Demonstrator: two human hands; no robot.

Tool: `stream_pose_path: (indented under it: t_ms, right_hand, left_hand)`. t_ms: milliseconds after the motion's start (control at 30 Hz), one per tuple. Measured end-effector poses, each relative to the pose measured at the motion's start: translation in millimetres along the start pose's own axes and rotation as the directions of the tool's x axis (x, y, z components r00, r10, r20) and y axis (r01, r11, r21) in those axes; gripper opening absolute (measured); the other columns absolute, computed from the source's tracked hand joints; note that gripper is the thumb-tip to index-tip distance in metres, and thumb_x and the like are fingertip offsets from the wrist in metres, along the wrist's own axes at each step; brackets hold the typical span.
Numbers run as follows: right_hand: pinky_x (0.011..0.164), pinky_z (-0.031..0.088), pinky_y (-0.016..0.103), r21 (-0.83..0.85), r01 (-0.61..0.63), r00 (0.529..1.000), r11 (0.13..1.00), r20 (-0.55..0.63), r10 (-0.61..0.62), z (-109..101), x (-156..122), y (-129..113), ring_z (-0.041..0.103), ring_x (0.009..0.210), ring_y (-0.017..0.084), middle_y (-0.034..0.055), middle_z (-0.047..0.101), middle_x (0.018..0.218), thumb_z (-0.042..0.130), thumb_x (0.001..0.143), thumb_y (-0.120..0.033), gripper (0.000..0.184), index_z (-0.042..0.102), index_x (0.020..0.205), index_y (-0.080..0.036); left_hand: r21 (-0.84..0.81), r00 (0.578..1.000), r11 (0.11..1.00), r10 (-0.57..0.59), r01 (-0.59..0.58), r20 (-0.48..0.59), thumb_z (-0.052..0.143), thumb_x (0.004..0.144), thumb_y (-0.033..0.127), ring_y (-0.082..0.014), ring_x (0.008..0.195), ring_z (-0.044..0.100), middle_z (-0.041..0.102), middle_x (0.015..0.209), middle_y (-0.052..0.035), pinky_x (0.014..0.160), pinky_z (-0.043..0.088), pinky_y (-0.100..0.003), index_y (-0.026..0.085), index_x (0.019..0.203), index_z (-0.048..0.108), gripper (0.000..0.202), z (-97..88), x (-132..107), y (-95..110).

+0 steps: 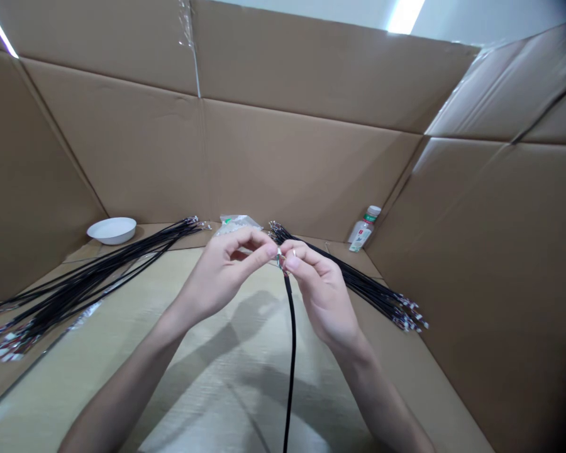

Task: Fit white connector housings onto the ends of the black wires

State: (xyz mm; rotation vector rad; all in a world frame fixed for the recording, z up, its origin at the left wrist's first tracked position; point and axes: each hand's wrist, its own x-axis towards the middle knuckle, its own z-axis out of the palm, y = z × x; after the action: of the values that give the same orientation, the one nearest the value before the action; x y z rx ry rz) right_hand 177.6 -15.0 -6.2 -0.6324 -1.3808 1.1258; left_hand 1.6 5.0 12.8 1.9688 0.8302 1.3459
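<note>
A black cable [291,352] hangs down toward me from between my hands, its upper end splitting into thin coloured wires [284,264]. My left hand [231,267] is closed in a pinch on a small white connector [278,252] at the wire ends. Thumb and forefinger of my right hand [318,283] pinch the thin wires just beside that connector. The fingertips nearly meet, so the connector is partly hidden and its detail is too small to make out.
Bundles of black cables with white connectors lie at the left [89,277] and the right [372,292]. At the back are a white bowl [112,231], a clear plastic bag [238,223] and a bottle [364,229]. Cardboard walls [306,163] enclose the table [207,377].
</note>
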Motion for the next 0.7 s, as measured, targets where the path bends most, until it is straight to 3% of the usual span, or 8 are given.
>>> stream_pose_path:
  t_ms: [100,200,300,467,600,700]
  right_hand:
    - [0.101,0.041,0.034,0.047,-0.093,0.995,0.995,0.027,0.092,-1.5,2.3,-3.2,0.055,0.104,0.020,0.0024,0.062,0.104,0.069,0.092,-0.031,0.020,0.067,0.073,-0.023]
    - [0.098,0.040,0.034,0.092,-0.162,0.986,0.983,0.067,0.156,-1.8,2.8,-6.2,0.053,0.096,0.019,0.0018,0.060,0.095,0.069,0.090,-0.031,0.023,0.064,0.069,-0.022]
    - [0.096,0.041,0.034,0.115,-0.198,0.978,0.973,0.093,0.188,-1.9,2.0,-7.5,0.051,0.091,0.019,0.0008,0.056,0.085,0.070,0.088,-0.032,0.024,0.062,0.067,-0.023]
    - [0.092,0.043,0.034,0.161,-0.222,0.970,0.962,0.139,0.201,-1.6,1.4,-7.2,0.052,0.088,0.018,0.0009,0.059,0.086,0.070,0.089,-0.032,0.021,0.065,0.071,-0.023]
    - [0.096,0.044,0.035,0.137,-0.224,0.967,0.965,0.151,0.203,-1.2,1.2,-5.9,0.056,0.095,0.019,0.0017,0.064,0.089,0.070,0.091,-0.034,0.023,0.066,0.072,-0.023]
    - [0.098,0.045,0.035,0.029,-0.139,0.987,0.990,0.087,0.136,-1.1,-0.3,-5.7,0.060,0.101,0.020,0.0024,0.067,0.098,0.072,0.091,-0.033,0.019,0.071,0.076,-0.023]
  left_hand:
    - [0.175,0.977,0.964,0.209,-0.198,-0.048,0.070,0.098,0.028,-0.0161,0.092,0.070,0.074,0.102,-0.0031,0.082,0.056,-0.029,0.023,0.109,0.070,0.012,-1.8,-2.7,-0.9]
    - [0.308,0.911,0.861,0.410,-0.404,0.048,0.067,0.099,0.019,-0.0167,0.098,0.069,0.074,0.104,-0.0040,0.089,0.055,-0.031,0.023,0.108,0.071,0.011,-8.1,-3.2,-1.7]
    - [0.374,0.852,0.770,0.504,-0.516,0.138,0.065,0.099,0.012,-0.0166,0.102,0.070,0.074,0.108,-0.0051,0.091,0.055,-0.031,0.023,0.110,0.070,0.017,-14.5,-2.7,-2.4]
    - [0.473,0.797,0.656,0.570,-0.588,0.200,0.064,0.099,0.014,-0.0158,0.100,0.073,0.077,0.110,-0.0028,0.087,0.056,-0.027,0.028,0.113,0.071,0.021,-20.6,-6.0,-4.4]
    - [0.552,0.795,0.599,0.564,-0.580,0.223,0.065,0.099,0.014,-0.0160,0.100,0.073,0.077,0.112,-0.0025,0.084,0.056,-0.026,0.028,0.117,0.068,0.023,-21.9,-8.3,-6.1]
    - [0.591,0.792,0.567,0.566,-0.574,0.226,0.066,0.098,0.015,-0.0174,0.099,0.073,0.076,0.111,-0.0038,0.083,0.055,-0.026,0.025,0.117,0.065,0.021,-21.4,-7.3,-6.7]
